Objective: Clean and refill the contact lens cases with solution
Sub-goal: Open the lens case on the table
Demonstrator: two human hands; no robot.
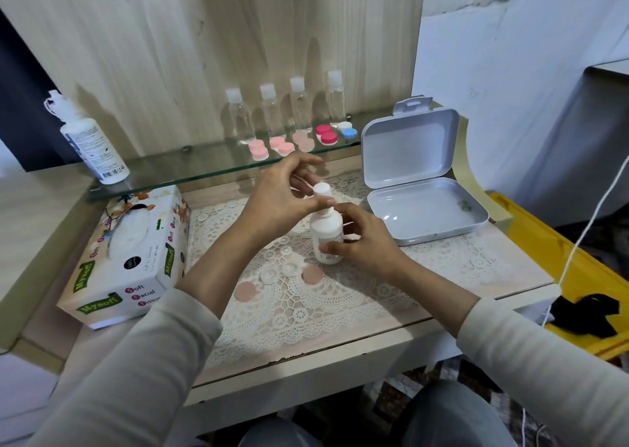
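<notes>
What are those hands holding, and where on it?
A small white bottle: the right hand grips its lower body, and the left hand pinches its top, at the cap.

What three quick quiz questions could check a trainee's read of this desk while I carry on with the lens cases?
1. True or false: the small white plastic solution bottle lies on its side.
2. The left hand pinches its white cap. The right hand holds: A) the bottle's body, B) nothing, C) the same cap.
3. How many clear plastic bottles stand on the glass shelf?
Key: 1 false, it stands upright; 2 A; 3 four.
</notes>
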